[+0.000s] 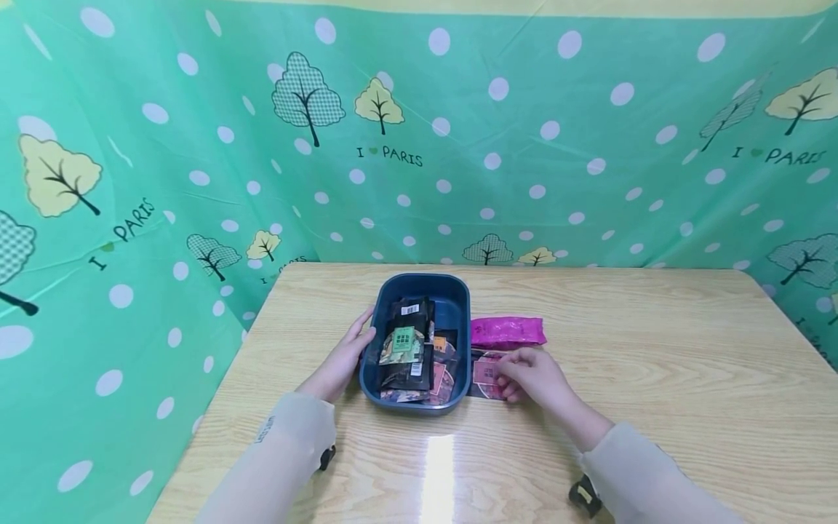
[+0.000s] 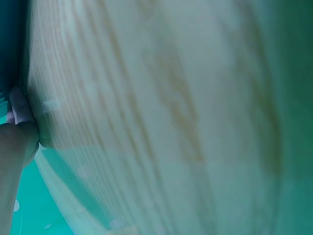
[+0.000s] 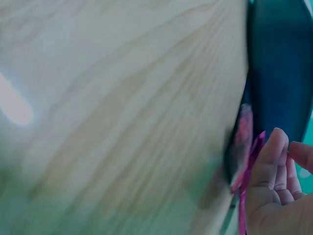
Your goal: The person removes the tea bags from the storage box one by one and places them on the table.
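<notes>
My pale sleeves [image 1: 648, 477], a black piece [image 1: 585, 496] showing beneath each cuff, extend from 5 and 7 o'clock over a wood-grain tabletop [image 1: 668, 327], where a strip of light [image 1: 439, 477] glares at 6 o'clock. With the blue bin [image 1: 422, 410] as the dial's centre, my right hand [image 1: 537, 375] is at 4 o'clock, fingers bent and thumb near the fingertips, over the right edge of a dark packet [image 1: 485, 372] with a pink label; whether I have it pinched, I cannot tell. The packet lies flat on the tabletop, just beside the bin's wall, between 3 and 4 o'clock.

My left hand [image 1: 348, 353] rests at 9 o'clock, fairly open, fingers extended against the bin's outer side and thumb at the rim.

Inside the bin, dark packets lie heaped toward 6 and 9 o'clock: one with a pink label [image 1: 440, 384], one with a green label [image 1: 403, 339] on top, another with an orange label [image 1: 441, 343] to its right, and one with a white barcode [image 1: 409, 309] toward 12. A shiny magenta pouch [image 1: 508, 332] lies at 3 o'clock, just beyond the loose packet.

Behind, a green curtain [image 1: 458, 175] carries white spots, trees and "I PARIS" lettering around a heart.
</notes>
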`<state>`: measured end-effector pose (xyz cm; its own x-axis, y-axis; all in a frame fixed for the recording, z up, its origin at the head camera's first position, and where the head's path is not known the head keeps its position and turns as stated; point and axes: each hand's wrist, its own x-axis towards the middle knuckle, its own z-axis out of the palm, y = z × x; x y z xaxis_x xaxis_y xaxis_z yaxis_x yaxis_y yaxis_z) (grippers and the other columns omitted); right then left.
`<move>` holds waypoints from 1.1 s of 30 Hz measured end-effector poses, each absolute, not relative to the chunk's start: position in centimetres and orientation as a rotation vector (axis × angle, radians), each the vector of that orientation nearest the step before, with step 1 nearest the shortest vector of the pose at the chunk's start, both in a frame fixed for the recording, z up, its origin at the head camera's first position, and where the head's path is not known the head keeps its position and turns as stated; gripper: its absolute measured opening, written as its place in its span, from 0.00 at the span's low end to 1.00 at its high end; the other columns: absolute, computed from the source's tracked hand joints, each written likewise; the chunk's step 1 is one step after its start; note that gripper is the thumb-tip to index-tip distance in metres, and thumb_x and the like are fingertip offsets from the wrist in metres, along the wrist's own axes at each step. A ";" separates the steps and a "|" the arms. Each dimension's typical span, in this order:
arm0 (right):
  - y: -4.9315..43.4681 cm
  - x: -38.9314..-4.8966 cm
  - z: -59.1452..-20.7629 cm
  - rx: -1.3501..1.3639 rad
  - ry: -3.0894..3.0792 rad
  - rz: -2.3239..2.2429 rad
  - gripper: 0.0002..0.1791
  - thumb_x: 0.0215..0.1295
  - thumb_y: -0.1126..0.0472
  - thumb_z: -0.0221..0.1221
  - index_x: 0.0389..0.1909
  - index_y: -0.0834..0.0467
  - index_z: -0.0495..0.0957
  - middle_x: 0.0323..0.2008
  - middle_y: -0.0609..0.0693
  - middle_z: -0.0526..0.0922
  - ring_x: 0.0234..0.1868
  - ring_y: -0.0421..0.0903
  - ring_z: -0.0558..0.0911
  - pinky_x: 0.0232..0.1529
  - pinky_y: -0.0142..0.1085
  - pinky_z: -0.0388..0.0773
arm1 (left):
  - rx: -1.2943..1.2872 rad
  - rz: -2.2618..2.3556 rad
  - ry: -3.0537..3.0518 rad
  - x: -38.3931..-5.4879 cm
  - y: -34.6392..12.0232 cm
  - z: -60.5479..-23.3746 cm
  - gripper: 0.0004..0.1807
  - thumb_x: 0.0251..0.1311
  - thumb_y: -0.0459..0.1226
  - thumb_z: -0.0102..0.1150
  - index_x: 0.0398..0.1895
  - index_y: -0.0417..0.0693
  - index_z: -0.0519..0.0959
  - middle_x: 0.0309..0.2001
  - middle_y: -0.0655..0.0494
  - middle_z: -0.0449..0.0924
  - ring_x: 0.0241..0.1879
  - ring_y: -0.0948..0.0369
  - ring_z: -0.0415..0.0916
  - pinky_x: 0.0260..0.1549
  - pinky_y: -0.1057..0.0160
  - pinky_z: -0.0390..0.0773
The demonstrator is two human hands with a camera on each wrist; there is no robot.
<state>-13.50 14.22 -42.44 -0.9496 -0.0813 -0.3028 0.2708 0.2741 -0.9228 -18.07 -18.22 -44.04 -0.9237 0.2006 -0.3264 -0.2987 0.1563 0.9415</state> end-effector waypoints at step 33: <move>6.0 -15.0 -38.1 -0.052 2.225 -1.823 0.14 0.66 0.67 0.61 0.49 0.71 0.78 0.41 0.64 0.87 0.35 0.54 0.88 0.42 0.45 0.84 | -0.109 1.809 2.077 -18.0 -18.3 -43.9 0.29 0.78 0.50 0.36 0.79 0.73 0.47 0.80 0.52 0.42 0.78 0.46 0.44 0.74 0.43 0.43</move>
